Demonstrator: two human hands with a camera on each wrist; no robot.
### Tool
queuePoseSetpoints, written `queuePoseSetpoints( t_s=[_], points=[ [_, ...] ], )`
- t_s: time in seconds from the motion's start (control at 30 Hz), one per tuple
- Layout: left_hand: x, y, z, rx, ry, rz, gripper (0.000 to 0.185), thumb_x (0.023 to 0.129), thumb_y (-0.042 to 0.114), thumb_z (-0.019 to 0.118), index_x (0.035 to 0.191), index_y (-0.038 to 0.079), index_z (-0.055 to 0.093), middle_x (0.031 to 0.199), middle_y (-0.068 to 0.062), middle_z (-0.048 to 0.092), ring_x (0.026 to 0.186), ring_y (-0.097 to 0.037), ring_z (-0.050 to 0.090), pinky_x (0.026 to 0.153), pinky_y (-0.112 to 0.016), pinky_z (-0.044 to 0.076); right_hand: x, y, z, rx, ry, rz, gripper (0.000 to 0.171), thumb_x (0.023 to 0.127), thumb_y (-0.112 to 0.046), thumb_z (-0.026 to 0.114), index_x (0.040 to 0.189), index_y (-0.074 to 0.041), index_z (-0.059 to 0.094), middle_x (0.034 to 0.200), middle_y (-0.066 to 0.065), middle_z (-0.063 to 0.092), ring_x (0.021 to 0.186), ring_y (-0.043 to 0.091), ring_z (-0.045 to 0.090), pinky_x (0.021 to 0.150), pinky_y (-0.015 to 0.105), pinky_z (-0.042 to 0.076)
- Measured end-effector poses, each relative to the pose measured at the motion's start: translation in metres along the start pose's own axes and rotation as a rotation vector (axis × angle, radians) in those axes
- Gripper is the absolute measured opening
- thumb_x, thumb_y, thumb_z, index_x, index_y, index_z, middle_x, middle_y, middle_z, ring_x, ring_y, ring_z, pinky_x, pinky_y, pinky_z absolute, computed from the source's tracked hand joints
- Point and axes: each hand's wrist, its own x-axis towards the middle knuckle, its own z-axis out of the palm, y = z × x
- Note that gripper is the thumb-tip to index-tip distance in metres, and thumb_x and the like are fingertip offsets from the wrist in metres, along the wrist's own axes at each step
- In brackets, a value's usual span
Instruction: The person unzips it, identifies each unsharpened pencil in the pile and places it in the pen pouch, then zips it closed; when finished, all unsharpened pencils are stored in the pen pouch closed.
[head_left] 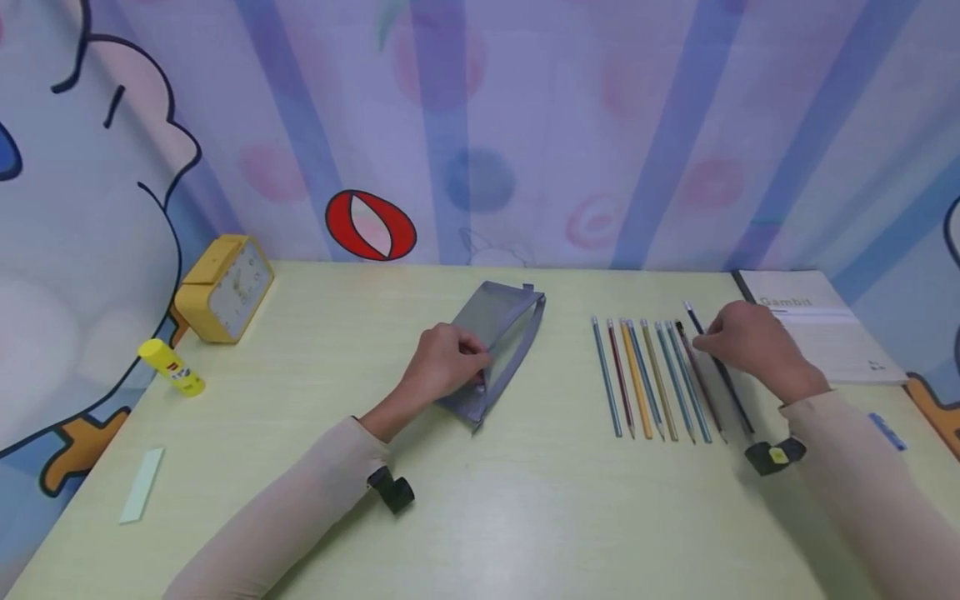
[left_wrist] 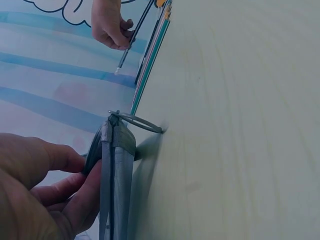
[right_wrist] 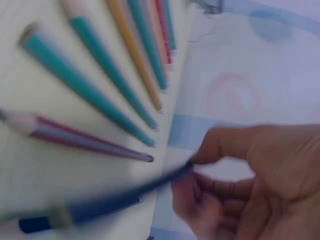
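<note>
A grey mesh zip pouch [head_left: 477, 329] lies on the table, its zip side gaping. My left hand [head_left: 447, 360] pinches the pouch's edge between thumb and fingers, as the left wrist view also shows. My right hand [head_left: 752, 337] pinches a dark pencil [head_left: 731, 386] near its upper end; that pencil is blurred in the right wrist view. Beneath it in that view lies another dark blue pencil [right_wrist: 35, 224]. Left of my right hand several pencils lie side by side, among them a yellow pencil [head_left: 635, 379], a dark red pencil [head_left: 621, 375] and a teal pencil [head_left: 606, 375].
A white notebook [head_left: 832, 342] lies at the back right, with a small blue object [head_left: 887, 431] in front of it. To the left are a yellow clock [head_left: 225, 287], a yellow glue stick [head_left: 172, 367] and a pale green strip [head_left: 141, 486]. A printed curtain [head_left: 525, 125] backs the table.
</note>
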Motion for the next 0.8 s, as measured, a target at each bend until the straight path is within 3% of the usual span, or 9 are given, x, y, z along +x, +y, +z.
queuePoseSetpoints(
  t_s=[0.07, 0.13, 0.27, 0.5, 0.67, 0.8],
  points=[
    [0.000, 0.001, 0.000, 0.000, -0.001, -0.001, 0.013, 0.091, 0.016, 0.072, 0.093, 0.004, 0.079, 0.080, -0.006, 0.077, 0.062, -0.011, 0.072, 0.067, -0.025, 0.056, 0.001, 0.000, -0.003, 0.114, -0.046, -0.009, 0.039, 0.100, -0.027, 0.060, 0.066, -0.007, 0.059, 0.056, -0.003, 0.049, 0.053, 0.013, 0.049, 0.054, 0.035, 0.043],
    [0.000, 0.002, -0.001, 0.001, -0.001, -0.005, 0.013, 0.091, 0.016, 0.073, 0.093, 0.005, 0.079, 0.080, -0.006, 0.077, 0.062, -0.011, 0.072, 0.067, -0.025, 0.057, 0.001, 0.001, -0.003, 0.250, -0.093, -0.019, 0.035, 0.102, -0.028, 0.057, 0.088, 0.002, 0.068, 0.072, 0.003, 0.063, 0.067, 0.015, 0.063, 0.064, 0.038, 0.054],
    [0.000, 0.002, 0.000, 0.003, -0.001, -0.010, 0.012, 0.091, 0.015, 0.073, 0.093, 0.005, 0.079, 0.081, -0.006, 0.077, 0.063, -0.011, 0.073, 0.069, -0.026, 0.057, 0.003, 0.001, -0.003, 0.523, -0.172, -0.034, 0.040, 0.104, -0.024, 0.052, 0.115, 0.013, 0.060, 0.093, 0.008, 0.066, 0.080, 0.013, 0.068, 0.077, 0.037, 0.060],
    [0.000, 0.003, -0.002, 0.002, -0.003, -0.009, 0.013, 0.090, 0.015, 0.073, 0.094, 0.005, 0.079, 0.082, -0.007, 0.077, 0.063, -0.012, 0.073, 0.068, -0.026, 0.057, 0.009, -0.005, -0.002, 0.917, -0.266, -0.001, 0.023, 0.107, -0.019, 0.048, 0.111, 0.000, 0.059, 0.090, 0.000, 0.069, 0.079, 0.009, 0.070, 0.077, 0.027, 0.059],
    [0.000, 0.004, -0.004, 0.008, -0.002, -0.002, 0.013, 0.090, 0.015, 0.073, 0.094, 0.004, 0.078, 0.083, -0.008, 0.078, 0.063, -0.012, 0.074, 0.066, -0.023, 0.055, 0.011, -0.014, 0.005, 1.228, -0.406, 0.015, 0.027, 0.106, -0.008, 0.048, 0.129, 0.005, 0.046, 0.100, 0.006, 0.074, 0.092, 0.013, 0.075, 0.082, 0.025, 0.059],
    [0.000, 0.003, -0.004, 0.012, -0.002, 0.001, 0.013, 0.091, 0.015, 0.072, 0.094, 0.004, 0.078, 0.083, -0.007, 0.077, 0.063, -0.011, 0.073, 0.065, -0.022, 0.054, 0.011, -0.027, 0.014, 1.351, -0.533, 0.045, 0.023, 0.104, -0.004, 0.050, 0.125, 0.000, 0.059, 0.108, 0.008, 0.075, 0.100, 0.016, 0.075, 0.090, 0.028, 0.057]
  ],
)
